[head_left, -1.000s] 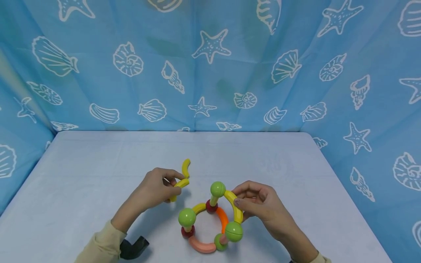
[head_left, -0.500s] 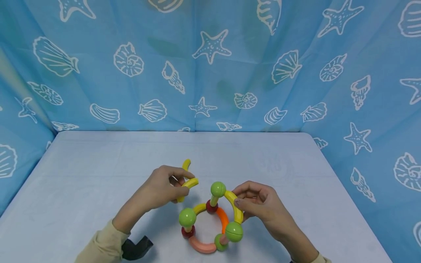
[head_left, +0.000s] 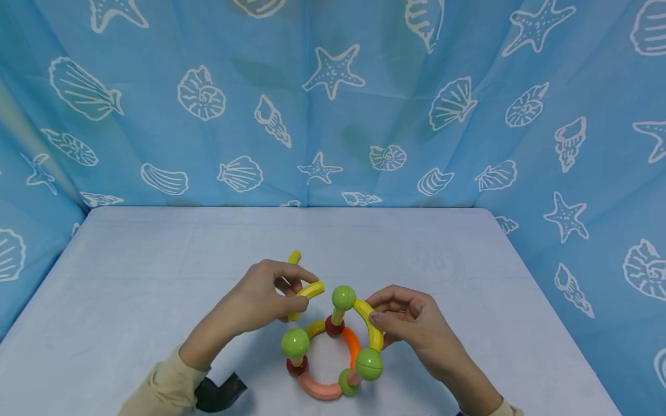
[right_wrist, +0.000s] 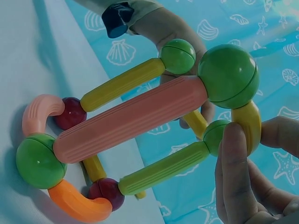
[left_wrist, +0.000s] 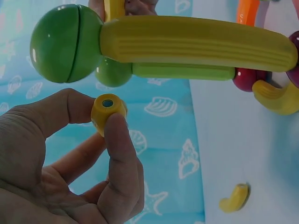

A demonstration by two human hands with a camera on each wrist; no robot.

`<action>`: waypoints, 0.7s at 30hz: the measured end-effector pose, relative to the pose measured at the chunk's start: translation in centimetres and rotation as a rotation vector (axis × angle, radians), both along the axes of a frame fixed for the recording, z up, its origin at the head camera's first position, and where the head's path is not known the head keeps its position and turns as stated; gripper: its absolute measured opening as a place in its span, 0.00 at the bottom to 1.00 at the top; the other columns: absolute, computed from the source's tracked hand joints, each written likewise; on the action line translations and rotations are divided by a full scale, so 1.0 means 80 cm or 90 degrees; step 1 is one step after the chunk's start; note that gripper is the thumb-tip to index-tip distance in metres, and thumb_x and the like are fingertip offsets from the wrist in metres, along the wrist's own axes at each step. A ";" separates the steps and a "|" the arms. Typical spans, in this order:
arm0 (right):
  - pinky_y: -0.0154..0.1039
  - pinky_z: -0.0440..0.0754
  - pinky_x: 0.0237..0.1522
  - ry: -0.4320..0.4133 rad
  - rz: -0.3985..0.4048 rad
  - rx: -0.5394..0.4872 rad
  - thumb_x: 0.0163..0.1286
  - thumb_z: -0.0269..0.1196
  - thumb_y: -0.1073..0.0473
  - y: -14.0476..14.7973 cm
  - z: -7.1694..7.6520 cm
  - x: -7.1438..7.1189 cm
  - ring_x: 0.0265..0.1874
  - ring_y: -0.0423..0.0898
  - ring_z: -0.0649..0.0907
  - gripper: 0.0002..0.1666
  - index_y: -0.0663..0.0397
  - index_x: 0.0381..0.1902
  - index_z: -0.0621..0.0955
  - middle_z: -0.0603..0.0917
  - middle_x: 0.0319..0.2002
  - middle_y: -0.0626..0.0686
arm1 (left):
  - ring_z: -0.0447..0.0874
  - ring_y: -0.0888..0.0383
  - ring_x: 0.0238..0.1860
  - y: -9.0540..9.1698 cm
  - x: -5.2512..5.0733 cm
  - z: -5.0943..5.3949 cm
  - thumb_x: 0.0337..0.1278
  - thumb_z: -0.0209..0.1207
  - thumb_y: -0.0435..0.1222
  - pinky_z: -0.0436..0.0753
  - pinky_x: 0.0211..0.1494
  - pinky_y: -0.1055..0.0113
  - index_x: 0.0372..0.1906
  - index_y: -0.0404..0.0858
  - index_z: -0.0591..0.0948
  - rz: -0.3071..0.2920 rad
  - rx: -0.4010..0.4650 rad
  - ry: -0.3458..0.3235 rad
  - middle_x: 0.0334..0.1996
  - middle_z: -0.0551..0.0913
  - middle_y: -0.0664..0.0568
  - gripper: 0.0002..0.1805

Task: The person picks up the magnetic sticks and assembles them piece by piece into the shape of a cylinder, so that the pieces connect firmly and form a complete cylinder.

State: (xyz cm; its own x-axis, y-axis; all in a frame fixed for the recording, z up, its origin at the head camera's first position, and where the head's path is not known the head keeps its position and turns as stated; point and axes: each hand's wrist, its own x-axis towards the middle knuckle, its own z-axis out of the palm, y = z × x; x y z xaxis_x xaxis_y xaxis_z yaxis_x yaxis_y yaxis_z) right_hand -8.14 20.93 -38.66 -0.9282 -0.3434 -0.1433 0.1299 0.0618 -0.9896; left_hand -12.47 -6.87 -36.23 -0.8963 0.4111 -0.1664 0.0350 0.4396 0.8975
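A magnetic stick-and-ball frame (head_left: 320, 392) stands on the table: a lower ring of curved sticks and balls, three upright sticks, and a green ball on each. My left hand (head_left: 262, 297) pinches a curved yellow stick (head_left: 311, 290) between thumb and fingers, apart from the frame and close to its back left. In the left wrist view that stick (left_wrist: 108, 105) points its end at the camera, just below a green ball (left_wrist: 67, 44). My right hand (head_left: 411, 318) pinches another curved yellow stick (head_left: 372, 326), which joins two upper green balls (head_left: 369, 364).
A loose curved yellow stick (head_left: 295, 257) lies on the white table (head_left: 156, 260) behind my left hand, partly hidden by it. A blue curtain (head_left: 333, 115) with white shells rises behind the table. A black strap piece (head_left: 221, 393) sticks out from my left wrist.
My left hand has moved right, toward the frame, carrying its curved yellow stick. My right hand and the frame have stayed in place.
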 end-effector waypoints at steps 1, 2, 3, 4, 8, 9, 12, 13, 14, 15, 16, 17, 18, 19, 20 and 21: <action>0.53 0.86 0.32 0.001 0.001 0.000 0.68 0.66 0.63 0.000 0.000 0.000 0.28 0.47 0.83 0.16 0.67 0.50 0.80 0.82 0.39 0.65 | 0.78 0.50 0.37 0.000 0.001 0.001 0.50 0.65 0.28 0.86 0.29 0.61 0.49 0.40 0.87 -0.003 0.001 0.002 0.34 0.77 0.46 0.18; 0.53 0.86 0.32 0.002 0.000 0.001 0.68 0.66 0.63 0.000 0.000 0.000 0.28 0.47 0.83 0.16 0.67 0.50 0.80 0.82 0.39 0.65 | 0.78 0.50 0.37 0.001 0.001 0.001 0.50 0.65 0.28 0.86 0.29 0.61 0.49 0.40 0.87 -0.004 0.001 0.003 0.34 0.77 0.47 0.18; 0.53 0.86 0.32 0.002 -0.002 0.002 0.68 0.66 0.63 0.000 0.000 0.000 0.28 0.47 0.83 0.16 0.67 0.50 0.80 0.82 0.40 0.65 | 0.78 0.50 0.37 0.001 0.002 0.002 0.50 0.65 0.28 0.86 0.29 0.61 0.49 0.40 0.87 -0.005 0.000 0.003 0.34 0.77 0.47 0.17; 0.53 0.86 0.32 0.002 -0.003 0.002 0.68 0.66 0.63 -0.001 0.000 0.000 0.28 0.48 0.83 0.16 0.67 0.50 0.80 0.82 0.40 0.65 | 0.78 0.50 0.37 0.001 0.003 0.003 0.50 0.65 0.28 0.86 0.29 0.61 0.49 0.40 0.87 -0.007 0.000 0.004 0.34 0.77 0.47 0.17; 0.52 0.87 0.33 0.001 -0.009 0.004 0.68 0.66 0.63 -0.001 0.001 0.001 0.29 0.48 0.84 0.16 0.66 0.50 0.80 0.82 0.41 0.67 | 0.78 0.50 0.37 0.003 0.003 0.005 0.51 0.65 0.28 0.85 0.28 0.62 0.48 0.40 0.87 -0.013 -0.004 0.004 0.34 0.77 0.47 0.17; 0.52 0.87 0.33 0.000 -0.011 0.003 0.68 0.66 0.63 -0.001 0.001 0.001 0.29 0.49 0.84 0.16 0.66 0.50 0.80 0.82 0.41 0.68 | 0.78 0.50 0.37 0.003 0.003 0.006 0.51 0.65 0.28 0.85 0.28 0.62 0.48 0.40 0.87 -0.016 -0.005 0.005 0.34 0.77 0.47 0.17; 0.51 0.87 0.33 -0.001 -0.014 0.005 0.68 0.66 0.63 -0.001 0.001 0.001 0.29 0.48 0.84 0.16 0.66 0.50 0.80 0.82 0.41 0.68 | 0.78 0.51 0.37 0.005 0.004 0.007 0.52 0.65 0.28 0.85 0.28 0.63 0.48 0.40 0.87 -0.021 -0.006 0.001 0.34 0.76 0.47 0.17; 0.51 0.87 0.33 -0.001 -0.015 0.006 0.68 0.66 0.63 -0.001 0.001 0.001 0.29 0.48 0.83 0.16 0.66 0.50 0.80 0.82 0.41 0.68 | 0.78 0.51 0.36 0.006 0.004 0.008 0.52 0.65 0.28 0.85 0.28 0.63 0.49 0.40 0.87 -0.022 -0.006 -0.001 0.34 0.76 0.47 0.17; 0.51 0.87 0.33 -0.002 -0.015 0.007 0.68 0.66 0.63 -0.001 0.001 0.002 0.29 0.48 0.83 0.16 0.66 0.51 0.80 0.82 0.40 0.67 | 0.78 0.51 0.36 0.006 0.004 0.009 0.52 0.65 0.28 0.85 0.28 0.63 0.48 0.40 0.87 -0.022 -0.007 0.000 0.34 0.76 0.47 0.17; 0.51 0.87 0.33 -0.002 -0.015 0.008 0.68 0.66 0.63 -0.001 0.001 0.001 0.29 0.48 0.83 0.16 0.66 0.51 0.80 0.82 0.40 0.67 | 0.78 0.51 0.36 0.006 0.005 0.009 0.52 0.65 0.28 0.85 0.28 0.63 0.48 0.40 0.87 -0.022 -0.008 -0.001 0.34 0.76 0.47 0.17; 0.51 0.87 0.33 -0.001 -0.015 0.008 0.68 0.66 0.63 -0.001 0.001 0.001 0.29 0.48 0.83 0.16 0.66 0.51 0.80 0.82 0.40 0.66 | 0.78 0.51 0.36 0.006 0.005 0.010 0.52 0.65 0.27 0.85 0.28 0.62 0.48 0.40 0.87 -0.022 -0.009 -0.001 0.34 0.76 0.47 0.17; 0.51 0.87 0.33 -0.003 -0.015 0.008 0.68 0.66 0.63 -0.001 0.001 0.001 0.29 0.48 0.83 0.16 0.66 0.51 0.80 0.82 0.40 0.65 | 0.78 0.51 0.36 0.006 0.006 0.010 0.52 0.65 0.27 0.86 0.29 0.62 0.48 0.40 0.87 -0.022 -0.011 0.000 0.34 0.76 0.47 0.17; 0.51 0.87 0.33 -0.002 -0.015 0.007 0.68 0.66 0.63 -0.001 0.001 0.001 0.29 0.48 0.83 0.16 0.66 0.51 0.80 0.82 0.40 0.65 | 0.78 0.51 0.36 0.006 0.006 0.011 0.52 0.65 0.27 0.86 0.28 0.62 0.48 0.40 0.87 -0.022 -0.012 0.001 0.34 0.76 0.47 0.17; 0.50 0.87 0.32 -0.002 -0.015 0.007 0.68 0.66 0.63 -0.001 0.001 0.001 0.29 0.48 0.83 0.16 0.66 0.51 0.80 0.82 0.40 0.65 | 0.78 0.51 0.36 0.006 0.007 0.011 0.52 0.65 0.27 0.86 0.28 0.62 0.48 0.40 0.87 -0.022 -0.013 0.002 0.34 0.76 0.47 0.16; 0.50 0.87 0.32 -0.001 -0.014 0.006 0.68 0.66 0.63 -0.001 0.001 0.001 0.29 0.48 0.83 0.16 0.66 0.51 0.80 0.82 0.40 0.65 | 0.78 0.51 0.36 0.006 0.007 0.012 0.52 0.65 0.27 0.86 0.28 0.62 0.48 0.40 0.87 -0.022 -0.013 0.002 0.34 0.76 0.47 0.17; 0.50 0.87 0.32 -0.001 -0.014 0.005 0.68 0.66 0.63 -0.001 0.001 0.001 0.29 0.48 0.83 0.16 0.66 0.51 0.80 0.82 0.40 0.65 | 0.78 0.51 0.36 0.006 0.007 0.012 0.52 0.65 0.27 0.86 0.28 0.61 0.48 0.40 0.87 -0.023 -0.012 0.002 0.34 0.76 0.47 0.16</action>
